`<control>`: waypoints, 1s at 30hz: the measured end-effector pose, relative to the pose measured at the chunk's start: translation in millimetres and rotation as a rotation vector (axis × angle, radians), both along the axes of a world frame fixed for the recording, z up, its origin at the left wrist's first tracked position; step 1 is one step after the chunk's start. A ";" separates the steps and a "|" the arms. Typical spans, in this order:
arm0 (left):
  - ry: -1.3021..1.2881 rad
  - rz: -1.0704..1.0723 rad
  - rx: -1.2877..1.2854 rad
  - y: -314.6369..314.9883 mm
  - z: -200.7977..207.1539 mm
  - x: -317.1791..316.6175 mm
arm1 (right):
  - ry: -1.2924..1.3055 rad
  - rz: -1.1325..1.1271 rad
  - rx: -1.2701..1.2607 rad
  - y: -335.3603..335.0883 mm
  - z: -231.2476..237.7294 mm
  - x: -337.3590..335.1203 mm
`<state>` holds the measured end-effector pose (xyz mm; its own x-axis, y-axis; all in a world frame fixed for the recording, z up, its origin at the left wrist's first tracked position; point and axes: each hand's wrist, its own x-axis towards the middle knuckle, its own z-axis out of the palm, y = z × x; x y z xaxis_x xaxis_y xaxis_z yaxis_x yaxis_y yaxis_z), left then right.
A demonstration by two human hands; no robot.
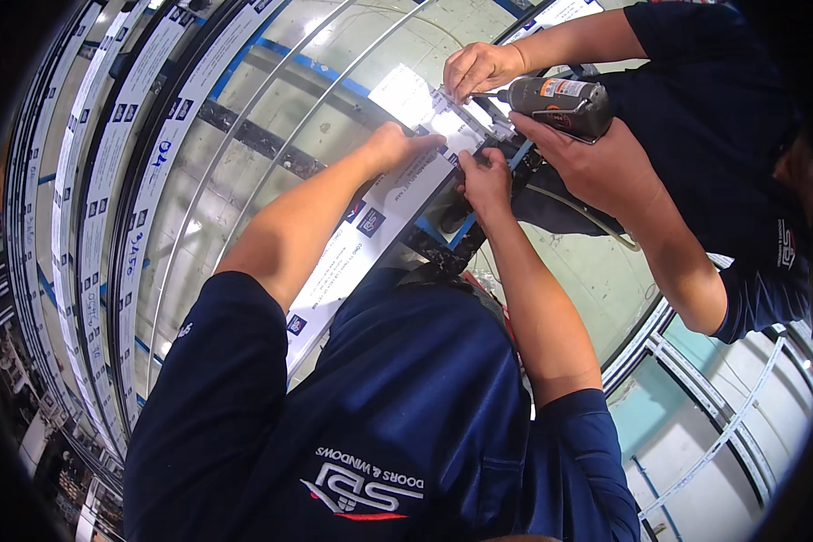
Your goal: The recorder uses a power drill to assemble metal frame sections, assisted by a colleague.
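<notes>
A long, flat profile covered in white printed film runs from my lap up to the top middle. My left hand grips its left edge near the far end, with the fingers partly hidden. Across from it, my right hand holds the right edge, thumb up and fingers curled. Just beyond my hands, a co-worker holds a dark power screwdriver. Its tip points left, at small metal hardware on the profile's end. The co-worker's other hand pinches near that tip.
Several long film-wrapped profiles stand in a rack on the left, with thin pale rods beside them. Blue and black frame bars cross beneath. A hose loops under the co-worker's arm. More framed profiles are at lower right.
</notes>
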<state>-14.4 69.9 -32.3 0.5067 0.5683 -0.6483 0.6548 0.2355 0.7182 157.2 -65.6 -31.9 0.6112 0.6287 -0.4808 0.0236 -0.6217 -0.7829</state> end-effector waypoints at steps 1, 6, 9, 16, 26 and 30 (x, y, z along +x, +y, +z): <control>-0.001 0.004 -0.001 -0.4 -3.0 0.3 | -0.002 0.007 -0.007 0.5 3.5 0.2; -0.088 0.026 0.041 -4.4 -14.3 0.5 | 0.021 0.004 -0.034 1.7 15.3 -2.9; -0.099 0.031 0.057 -5.4 -17.0 1.3 | 0.026 -0.021 -0.018 2.3 18.8 -3.1; -0.115 0.057 0.036 -4.5 -21.5 0.8 | -0.122 0.014 -0.033 6.0 1.9 5.6; -0.103 0.040 0.047 -4.1 -12.6 0.0 | -0.094 -0.002 -0.010 3.8 -8.0 7.3; -0.158 0.057 0.023 -5.5 -2.4 -0.5 | -0.151 0.004 -0.027 3.7 -8.0 8.7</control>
